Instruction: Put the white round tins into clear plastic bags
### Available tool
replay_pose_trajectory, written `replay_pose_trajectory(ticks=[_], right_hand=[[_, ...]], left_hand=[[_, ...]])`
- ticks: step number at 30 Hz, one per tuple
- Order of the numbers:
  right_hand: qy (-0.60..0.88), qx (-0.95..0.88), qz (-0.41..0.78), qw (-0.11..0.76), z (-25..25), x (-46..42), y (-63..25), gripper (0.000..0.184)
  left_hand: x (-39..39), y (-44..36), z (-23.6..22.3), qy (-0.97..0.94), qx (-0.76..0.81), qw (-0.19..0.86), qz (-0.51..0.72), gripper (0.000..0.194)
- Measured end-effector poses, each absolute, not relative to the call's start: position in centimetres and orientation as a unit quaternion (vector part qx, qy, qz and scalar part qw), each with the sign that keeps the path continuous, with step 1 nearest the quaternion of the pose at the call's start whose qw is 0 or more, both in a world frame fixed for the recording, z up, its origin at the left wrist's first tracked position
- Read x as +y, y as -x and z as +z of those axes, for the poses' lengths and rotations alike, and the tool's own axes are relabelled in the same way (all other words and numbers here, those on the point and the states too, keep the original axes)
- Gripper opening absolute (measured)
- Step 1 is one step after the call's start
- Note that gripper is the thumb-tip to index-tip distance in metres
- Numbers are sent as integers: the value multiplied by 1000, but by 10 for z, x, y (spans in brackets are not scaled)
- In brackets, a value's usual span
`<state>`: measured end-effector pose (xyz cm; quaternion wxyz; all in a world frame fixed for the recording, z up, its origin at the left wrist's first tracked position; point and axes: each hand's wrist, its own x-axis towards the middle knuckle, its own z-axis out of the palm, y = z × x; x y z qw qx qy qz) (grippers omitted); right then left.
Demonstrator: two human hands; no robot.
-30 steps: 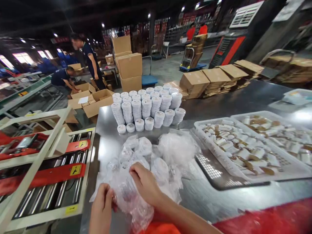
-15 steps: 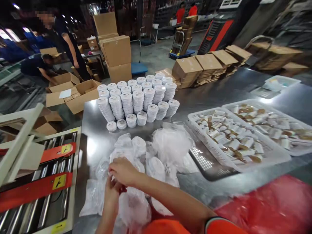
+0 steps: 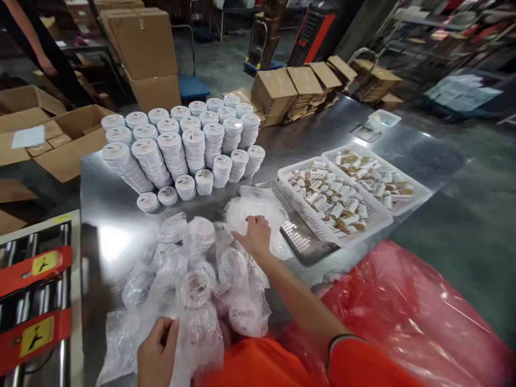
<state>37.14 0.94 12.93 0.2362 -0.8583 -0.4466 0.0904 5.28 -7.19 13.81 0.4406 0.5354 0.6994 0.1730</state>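
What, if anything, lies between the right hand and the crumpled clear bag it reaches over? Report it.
Nothing visible lies between them. The right hand already rests its fingers on the crumpled clear bag, beside the white basket. The left hand grips the near edge of the pile of bagged white discs.

Left hand [image 3: 158,352]: wrist cut off by near edge. Co-worker [image 3: 40,51], far left: cropped above the arm.
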Motion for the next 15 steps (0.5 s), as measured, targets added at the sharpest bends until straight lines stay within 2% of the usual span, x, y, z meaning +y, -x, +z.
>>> replay_pose_trajectory(ticks=[3, 4, 9, 15], right_hand=[[862, -442, 96, 231, 125, 5, -364, 10], [858, -444, 101, 236, 128, 0, -365, 7], [813, -464, 163, 313, 157, -26, -394, 23], [720, -418, 256, 491, 197, -29, -399, 36]], left_hand=[[-75, -55, 159, -553, 695, 423, 180, 37], [-76, -55, 165, -552, 696, 420, 187, 36], [-87, -52, 178, -488, 708, 455, 232, 42], [-94, -61, 189, -520, 642, 492, 272, 41]])
